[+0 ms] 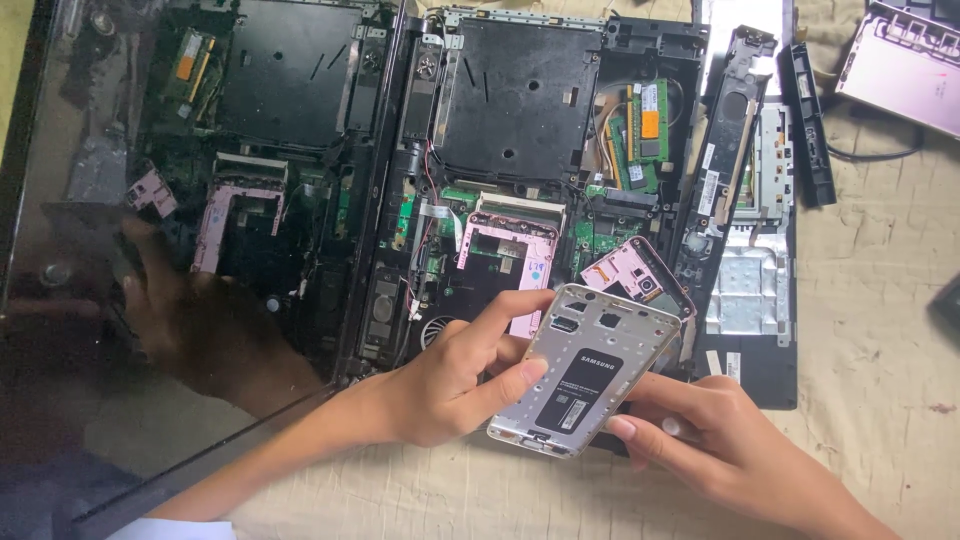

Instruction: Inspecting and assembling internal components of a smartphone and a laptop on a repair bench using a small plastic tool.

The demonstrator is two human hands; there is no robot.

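1. Silver metal shows on the phone frame [585,368] that we hold between both hands; it tilts over the front edge of the opened laptop [520,170], its dark label patch facing up.
2. Our left hand [450,385] grips the frame from the left; its fingers [510,312] curl over the upper edge and the thumb presses on the flat face, so they are clenched on the frame.
3. Our right hand [720,440] comes in from the lower right; its fingers [640,428] pinch the frame's lower right edge and are closed on it too.
4. Just behind the frame, touching its top corner, lies a pink phone body [637,277] with a camera hole; it rests on the laptop's base.
5. Inside the laptop we see a black plate [520,100], green memory sticks [645,130] to its right, and a pink bracket [510,255] near the middle.
6. To the left stands the laptop's dark screen [180,200]; it mirrors the board and our hand.
7. Right of the laptop lie a long black strip [728,150] and a silver foil sheet [750,285]; a pinkish case [905,65] sits well apart at the top right corner.
8. Everything rests on a beige cloth [880,330] covering the desk.
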